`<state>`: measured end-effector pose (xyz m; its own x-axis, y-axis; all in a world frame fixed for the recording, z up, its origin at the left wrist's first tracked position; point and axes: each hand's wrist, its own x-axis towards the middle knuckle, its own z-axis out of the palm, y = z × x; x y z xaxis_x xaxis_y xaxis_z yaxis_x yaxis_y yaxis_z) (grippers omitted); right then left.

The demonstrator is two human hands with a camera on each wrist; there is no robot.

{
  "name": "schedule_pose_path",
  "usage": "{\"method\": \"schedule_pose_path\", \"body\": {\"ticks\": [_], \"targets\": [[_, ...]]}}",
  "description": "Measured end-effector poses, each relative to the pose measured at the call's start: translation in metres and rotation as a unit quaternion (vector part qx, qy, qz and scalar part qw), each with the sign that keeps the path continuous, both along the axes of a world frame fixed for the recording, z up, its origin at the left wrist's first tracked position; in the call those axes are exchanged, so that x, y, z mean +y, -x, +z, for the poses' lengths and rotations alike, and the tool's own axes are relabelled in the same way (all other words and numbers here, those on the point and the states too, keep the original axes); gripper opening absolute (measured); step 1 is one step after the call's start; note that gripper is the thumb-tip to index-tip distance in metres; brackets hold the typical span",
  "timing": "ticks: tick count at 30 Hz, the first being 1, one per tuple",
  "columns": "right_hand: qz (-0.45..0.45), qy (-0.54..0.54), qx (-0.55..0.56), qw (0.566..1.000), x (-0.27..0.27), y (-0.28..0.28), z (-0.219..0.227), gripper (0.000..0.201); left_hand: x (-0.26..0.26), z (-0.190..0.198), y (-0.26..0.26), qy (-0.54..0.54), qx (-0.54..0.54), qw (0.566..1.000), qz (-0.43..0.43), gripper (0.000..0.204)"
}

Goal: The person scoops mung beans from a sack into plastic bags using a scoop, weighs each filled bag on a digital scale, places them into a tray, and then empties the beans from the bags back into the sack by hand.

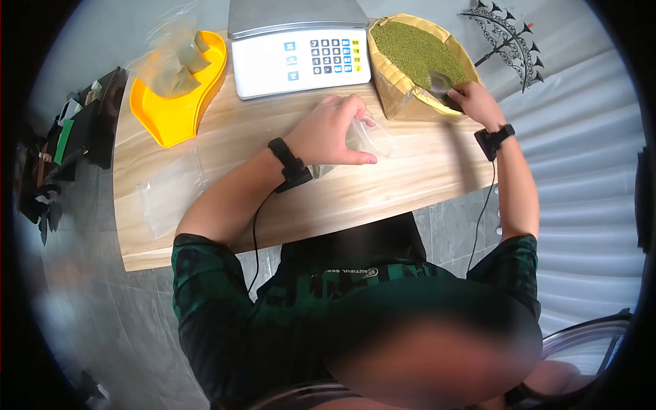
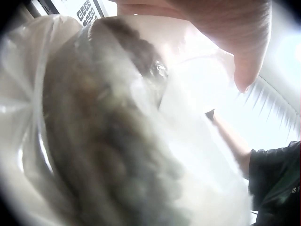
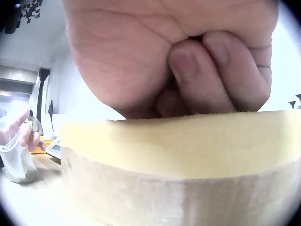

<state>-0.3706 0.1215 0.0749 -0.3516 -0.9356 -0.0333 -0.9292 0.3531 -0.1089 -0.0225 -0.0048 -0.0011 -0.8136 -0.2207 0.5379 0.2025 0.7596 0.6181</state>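
At the middle of the table my left hand [image 1: 331, 130] holds a clear plastic bag [image 1: 369, 139] by its upper part, thumb stretched out along the mouth. Some greenish contents show low in that bag [image 3: 21, 169] in the right wrist view, and it fills much of the left wrist view, blurred. My right hand [image 1: 478, 106] reaches over the near rim of a brown paper sack [image 1: 403, 102] and grips a scoop [image 1: 439, 83]. Green granules [image 1: 417, 51] fill the sack, and the scoop lies partly among them. In the right wrist view the curled fingers [image 3: 202, 70] are behind the sack's rim, which hides the scoop.
Behind my left hand stands a white digital scale [image 1: 301, 61] with a metal platform. A yellow tray [image 1: 147, 113] holding filled plastic bags [image 1: 174, 78] is at the left. A flat clear bag [image 1: 171, 195] lies at the table's front left. White curtains [image 1: 574, 171] hang at the right.
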Motion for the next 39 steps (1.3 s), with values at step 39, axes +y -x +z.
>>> {"method": "schedule_pose_path", "body": {"ticks": [39], "targets": [[0.109,0.103,-0.246,0.958,0.104,-0.13,-0.012,0.023,0.0,-0.008,0.003,-0.003,-0.005,1.0,0.002,0.063]]}}
